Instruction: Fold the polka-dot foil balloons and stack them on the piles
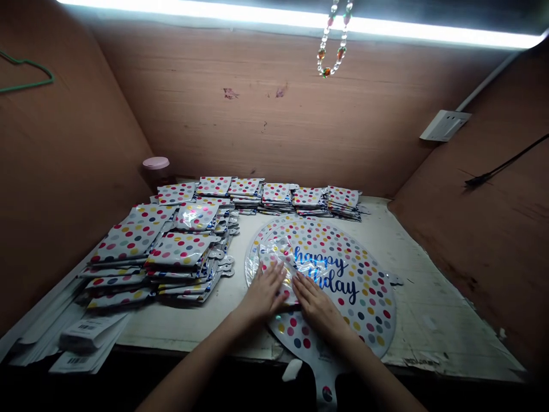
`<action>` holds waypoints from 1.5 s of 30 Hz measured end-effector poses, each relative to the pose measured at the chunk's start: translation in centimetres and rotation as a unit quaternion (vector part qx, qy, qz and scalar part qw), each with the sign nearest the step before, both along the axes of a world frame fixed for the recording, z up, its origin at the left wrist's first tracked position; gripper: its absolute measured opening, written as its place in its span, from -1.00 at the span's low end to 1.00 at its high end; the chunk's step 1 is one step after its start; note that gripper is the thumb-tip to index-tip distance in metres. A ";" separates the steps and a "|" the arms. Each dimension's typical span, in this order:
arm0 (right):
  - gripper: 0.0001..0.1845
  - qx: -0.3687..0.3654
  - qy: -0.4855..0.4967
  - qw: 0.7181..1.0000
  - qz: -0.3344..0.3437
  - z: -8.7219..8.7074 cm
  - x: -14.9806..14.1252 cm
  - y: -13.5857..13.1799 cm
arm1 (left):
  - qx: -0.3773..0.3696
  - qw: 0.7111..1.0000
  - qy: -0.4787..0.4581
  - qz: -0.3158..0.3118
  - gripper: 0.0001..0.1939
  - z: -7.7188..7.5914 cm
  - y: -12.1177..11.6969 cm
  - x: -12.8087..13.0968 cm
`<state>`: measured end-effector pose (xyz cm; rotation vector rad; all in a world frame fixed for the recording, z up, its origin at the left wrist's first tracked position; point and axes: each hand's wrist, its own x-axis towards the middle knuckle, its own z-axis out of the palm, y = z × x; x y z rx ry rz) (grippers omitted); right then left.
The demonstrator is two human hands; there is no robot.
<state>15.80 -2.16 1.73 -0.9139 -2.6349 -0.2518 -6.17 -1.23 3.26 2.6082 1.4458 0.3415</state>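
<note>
Flat on the table lies a large round foil balloon (369, 274), white with coloured dots and blue "happy birthday" lettering. Its tail hangs over the front edge. On top of it, at the left, rests a shiny dotted foil piece (274, 252), partly hidden by my hands; it looks like a folded balloon. My left hand (266, 289) presses on this piece with its fingers stretched out. Beside it my right hand (315, 300) lies flat, fingers extended, on the piece's right side and the balloon below. Neither hand is wrapped round anything.
Stacks of folded dotted balloons (182, 250) fill the table's left side, and more stacks (277, 194) line the back wall. Paper slips with barcodes (86, 335) lie at the front left. A pink-lidded jar (156, 164) stands in the back left corner.
</note>
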 end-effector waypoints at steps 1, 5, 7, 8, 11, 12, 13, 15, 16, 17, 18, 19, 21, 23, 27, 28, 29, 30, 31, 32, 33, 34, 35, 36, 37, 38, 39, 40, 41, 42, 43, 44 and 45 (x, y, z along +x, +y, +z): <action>-0.41 -0.004 0.007 1.000 0.020 0.0 0.1 -0.4 | -0.018 0.999 -0.006 -0.049 -0.29 0.2 -1.1 -0.5; -0.34 -0.123 0.029 0.988 0.088 0.3 1.7 -3.5 | -0.057 0.992 -0.020 -0.113 -0.06 -0.1 -5.2 -2.3; -0.35 -0.186 0.055 0.976 0.098 0.3 2.8 -4.7 | -0.055 0.991 -0.038 -0.116 -0.18 -0.4 -6.2 -2.6; -0.39 -0.213 0.077 0.969 0.097 0.3 3.2 -4.9 | -0.053 0.991 -0.058 -0.113 -0.26 -0.5 -6.3 -2.6; -0.64 -0.322 0.175 0.930 0.033 0.6 3.5 -3.8 | -0.063 0.986 -0.144 -0.045 -0.60 -0.2 -5.6 -2.0; -0.70 -0.362 0.209 0.908 -0.019 0.9 3.2 -3.0 | -0.075 0.982 -0.174 0.005 -0.69 -0.1 -5.2 -1.7; -0.69 -0.395 0.236 0.885 -0.077 1.3 2.6 -2.0 | -0.089 0.974 -0.198 0.062 -0.72 0.1 -4.8 -1.4; -0.57 -0.422 0.248 0.849 -0.199 2.3 1.1 0.4 | -0.112 0.954 -0.225 0.166 -0.67 0.3 -3.9 -0.7; -0.54 -0.420 0.235 0.842 -0.244 2.7 0.2 1.6 | -0.116 0.944 -0.233 0.203 -0.67 0.5 -3.5 -0.4; -0.53 -0.415 0.217 0.839 -0.278 2.9 -0.6 2.7 | -0.109 0.937 -0.238 0.233 -0.71 0.6 -3.2 0.0; -0.55 -0.410 0.197 0.838 -0.303 3.1 -1.3 3.8 | -0.086 0.931 -0.237 0.263 -0.74 0.7 -2.8 0.5; -0.57 -0.405 0.179 0.836 -0.323 3.1 -1.9 4.7 | -0.050 0.928 -0.228 0.290 -0.71 0.7 -2.5 1.0; -0.61 -0.400 0.153 0.833 -0.349 3.0 -2.8 6.0 | 0.033 0.937 -0.183 0.296 -0.62 0.7 -1.9 2.1; -0.62 -0.389 0.127 0.831 -0.377 2.9 -3.5 6.4 | 0.079 0.964 -0.116 0.225 -0.61 0.1 -1.3 3.3; -0.57 -0.342 0.090 0.830 -0.432 3.0 -4.4 5.5 | 0.042 0.990 -0.028 0.134 -0.50 -2.2 -0.1 4.8; -0.54 -0.313 0.084 0.842 -0.430 2.9 -4.6 5.1 | 0.031 0.990 -0.017 0.139 -0.45 -2.7 0.0 4.8; -0.52 -0.277 0.074 0.867 -0.407 2.8 -4.6 4.7 | 0.022 0.990 -0.009 0.139 -0.40 -3.1 0.1 4.8; -0.50 -0.238 0.058 0.900 -0.362 2.5 -4.6 4.4 | 0.014 0.991 -0.002 0.136 -0.36 -3.3 0.2 4.6; -0.49 -0.202 0.037 0.930 -0.305 2.1 -4.5 4.1 | 0.006 0.991 0.003 0.131 -0.31 -3.3 0.2 4.4; -0.48 -0.176 0.015 0.952 -0.252 1.6 -4.3 4.0 | -0.003 0.992 0.007 0.124 -0.25 -3.1 0.1 4.2; -0.46 -0.164 -0.005 0.962 -0.216 1.1 -4.0 3.9 | -0.014 0.993 0.012 0.117 -0.19 -2.6 0.0 4.0; -0.43 -0.168 -0.018 0.964 -0.208 0.5 -3.7 3.8 | -0.028 0.994 0.018 0.108 -0.13 -2.1 0.0 3.8; -0.39 -0.176 -0.025 0.958 -0.225 0.1 -3.5 3.8 | -0.045 0.994 0.028 0.098 -0.09 -1.4 -0.1 3.6; -0.35 -0.185 -0.028 0.948 -0.258 -0.3 -3.3 3.7 | -0.064 0.993 0.040 0.085 -0.07 -0.7 -0.1 3.6; -0.33 -0.193 -0.028 0.935 -0.295 -0.6 -3.2 3.6 | -0.085 0.992 0.055 0.073 -0.05 0.0 -0.1 3.6; -0.33 -0.197 -0.024 0.923 -0.330 -0.7 -3.2 3.5 | -0.106 0.990 0.070 0.063 -0.02 0.6 0.0 3.7; -0.33 -0.194 -0.015 0.911 -0.364 -0.7 -3.2 3.3 | -0.124 0.987 0.084 0.057 0.02 1.0 0.1 3.9; -0.34 -0.184 -0.001 0.901 -0.392 -0.7 -3.4 3.1 | -0.138 0.984 0.096 0.058 0.05 1.2 0.2 4.2; -0.35 -0.167 0.015 0.898 -0.407 -0.6 -3.5 2.9 | -0.147 0.982 0.105 0.061 0.10 1.3 0.4 4.5; -0.37 -0.150 0.027 0.903 -0.402 -0.5 -3.6 2.7 | -0.149 0.980 0.113 0.063 0.13 1.3 0.5 4.8; -0.39 -0.139 0.031 0.914 -0.381 -0.4 -3.6 2.6 | -0.145 0.980 0.120 0.063 0.16 1.1 0.5 5.1; -0.40 -0.139 0.029 0.923 -0.357 -0.3 -3.5 2.5 | -0.136 0.980 0.127 0.066 0.17 0.9 0.6 5.4; -0.41 -0.149 0.022 0.927 -0.343 -0.3 -3.3 2.6 | -0.127 0.980 0.133 0.071 0.18 0.7 0.5 5.7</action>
